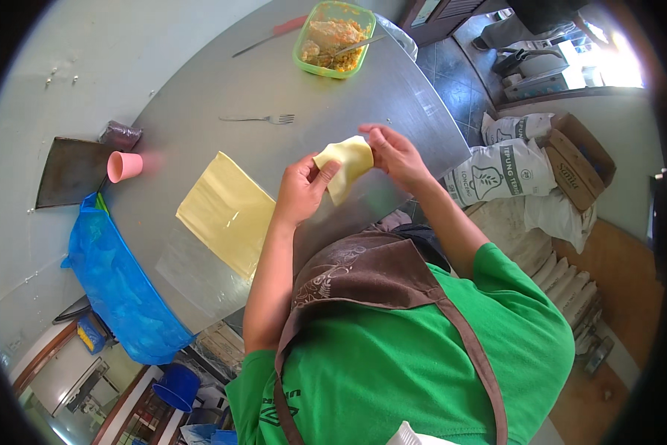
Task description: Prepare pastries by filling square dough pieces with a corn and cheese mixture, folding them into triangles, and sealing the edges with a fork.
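A limp, pale yellow square of dough wrapper (342,165) hangs above the metal table (178,111). My left hand (301,189) is closed on its left side, thumb on top. At its upper right edge is my right hand (397,157), fingers curled against the wrapper and slightly smeared by motion. To the left of my left forearm lies a flat stack of yellow dough wrappers (226,215), partly on clear plastic. Beyond my hands a fork (263,119) lies flat. Farther back, a light green container (298,55) holds an orange-yellow filling and a metal utensil.
A knife with a red handle (285,27) lies beside the container. Toward the left wall are a pink cup (125,167), a dark tray (70,174) and a blue plastic bag (122,282) over the table edge. White sacks (504,174) and a cardboard box (571,167) stand at right.
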{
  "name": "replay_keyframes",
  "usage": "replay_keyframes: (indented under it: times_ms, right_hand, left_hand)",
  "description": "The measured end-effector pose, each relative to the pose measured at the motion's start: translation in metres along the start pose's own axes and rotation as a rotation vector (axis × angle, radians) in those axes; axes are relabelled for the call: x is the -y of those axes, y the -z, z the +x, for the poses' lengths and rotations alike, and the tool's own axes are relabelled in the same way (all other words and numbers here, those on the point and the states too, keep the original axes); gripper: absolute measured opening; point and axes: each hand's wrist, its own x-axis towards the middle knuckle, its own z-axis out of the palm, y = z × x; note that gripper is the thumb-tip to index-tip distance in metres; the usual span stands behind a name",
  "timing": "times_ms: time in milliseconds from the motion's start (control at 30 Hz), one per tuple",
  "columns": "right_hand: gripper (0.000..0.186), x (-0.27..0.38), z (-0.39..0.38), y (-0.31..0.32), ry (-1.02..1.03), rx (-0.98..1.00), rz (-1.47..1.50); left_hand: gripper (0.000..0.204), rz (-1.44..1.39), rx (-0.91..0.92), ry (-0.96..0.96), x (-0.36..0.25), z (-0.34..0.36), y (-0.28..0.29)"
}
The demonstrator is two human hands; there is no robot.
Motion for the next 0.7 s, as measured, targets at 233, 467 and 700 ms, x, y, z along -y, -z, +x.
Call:
replay_keyframes:
  times_ms: [233, 467, 700]
  right_hand:
    - [0.074, -0.039, -0.002, -0.008, -0.221, 0.316, 0.234]
    - [0.054, -0.03, -0.011, -0.037, -0.279, 0.183, 0.31]
    - [0.042, -0.048, -0.009, -0.051, 0.374, -0.388, -0.612]
  left_hand:
    - [0.038, -0.443, 0.018, 0.085, -0.024, -0.018, 0.006]
    - [0.037, -0.428, -0.034, 0.059, -0.022, -0.02, 0.003]
    - [0.036, 0.126, -0.462, -0.155, -0.008, -0.01, -0.024]
